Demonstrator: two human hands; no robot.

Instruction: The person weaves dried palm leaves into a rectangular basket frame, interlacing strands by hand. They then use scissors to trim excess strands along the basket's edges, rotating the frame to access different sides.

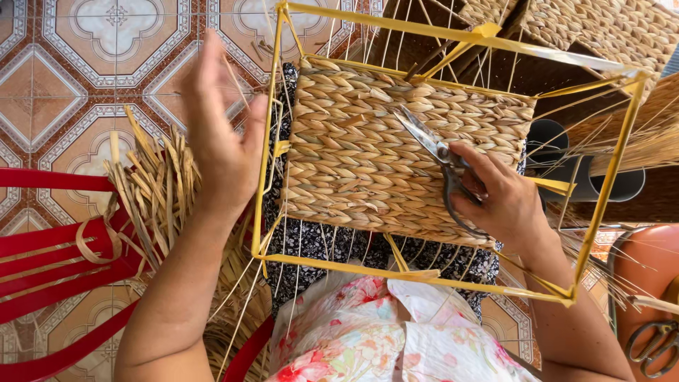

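Head view: right hand (498, 201) clenched on scissors (438, 159), blades resting on the woven basket panel (403, 141) in the yellow frame (272, 152) on the lap. Left hand (223, 141) was released, fingers (205, 71) loose by the frame's side. Basket looked light and stiff; hold it by the frame. Dry straw bundle (152, 184), red chair (49, 247), tiled floor (78, 64).

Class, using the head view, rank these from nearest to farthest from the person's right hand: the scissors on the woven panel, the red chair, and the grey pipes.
1. Scissors: held in the right hand, over the woven panel.
2. Grey pipes: just right of the hand, behind the yellow frame.
3. Red chair: far left, beyond the left hand.
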